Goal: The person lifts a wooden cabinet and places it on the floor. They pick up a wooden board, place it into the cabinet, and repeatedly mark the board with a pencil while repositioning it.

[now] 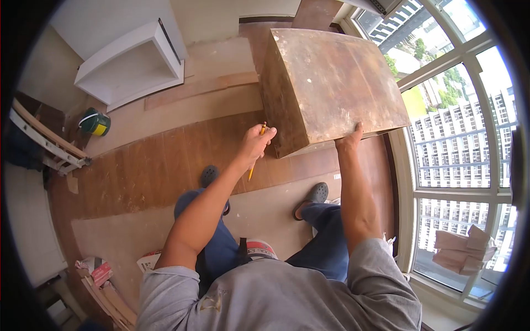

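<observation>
Head view: left hand [255,144] grips pencil [251,170] beside worn box [348,83]; box contact unclear. Right hand [349,140] grips box's near edge, thumb on top, fingers hidden. Box ahead, near window [452,129]; support unclear. Risk: one-sided hold could let box tip; pencil could hamper left hand's catch.

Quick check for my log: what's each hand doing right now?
Left hand: closed on a pencil.
Right hand: gripping the wooden box's near edge.

A home room under renovation, high up.
Tall windows [454,124] face a tower block [458,149]; dusty wood floor [165,160], white cabinet [130,66], and a bucket [95,122], perhaps paint.
</observation>
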Demonstrator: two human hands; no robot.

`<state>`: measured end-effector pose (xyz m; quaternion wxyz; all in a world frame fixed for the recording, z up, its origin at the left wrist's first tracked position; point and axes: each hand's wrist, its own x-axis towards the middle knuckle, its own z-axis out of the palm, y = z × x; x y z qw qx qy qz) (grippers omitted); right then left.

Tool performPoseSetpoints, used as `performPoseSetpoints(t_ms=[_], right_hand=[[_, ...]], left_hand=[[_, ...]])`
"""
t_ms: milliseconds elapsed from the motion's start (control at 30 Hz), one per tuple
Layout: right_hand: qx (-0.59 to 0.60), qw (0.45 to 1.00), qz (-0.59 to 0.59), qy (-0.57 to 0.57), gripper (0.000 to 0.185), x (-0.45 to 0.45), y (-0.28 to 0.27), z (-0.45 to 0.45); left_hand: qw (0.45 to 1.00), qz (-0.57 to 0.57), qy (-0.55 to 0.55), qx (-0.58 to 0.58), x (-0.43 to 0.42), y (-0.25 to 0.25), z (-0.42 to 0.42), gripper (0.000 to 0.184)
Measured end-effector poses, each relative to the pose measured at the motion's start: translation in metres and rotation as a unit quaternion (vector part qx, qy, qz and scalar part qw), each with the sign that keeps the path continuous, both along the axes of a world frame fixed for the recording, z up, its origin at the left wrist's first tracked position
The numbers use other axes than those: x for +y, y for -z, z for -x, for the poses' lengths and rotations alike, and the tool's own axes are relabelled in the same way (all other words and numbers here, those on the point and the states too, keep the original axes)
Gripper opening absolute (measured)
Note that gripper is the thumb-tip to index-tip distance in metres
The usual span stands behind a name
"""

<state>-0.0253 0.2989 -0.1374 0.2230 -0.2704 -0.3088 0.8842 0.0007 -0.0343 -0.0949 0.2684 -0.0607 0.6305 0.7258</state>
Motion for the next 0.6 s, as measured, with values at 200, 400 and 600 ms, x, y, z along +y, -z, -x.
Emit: performPoseSetpoints(t_ms=[200,400,600], right_hand=[[-0.024,1.0,0.011,0.014,0.059,-0.028,-0.009,-0.054],[-0.019,0.999,0.019,0.032,0.06,-0.02,0.003,-0.1],[-0.013,0.999,0.024,0.04,0.059,-0.017,-0.007,-0.141]], left_hand=[[0.999,0.008,-0.007,0.035,-0.006,-0.006,-0.008,0.028],[0.996,0.056,0.033,0.063,-0.022,-0.01,-0.012,0.029],[0.92,0.232,0.089,0.303,-0.007,-0.027,-0.031,0.058]])
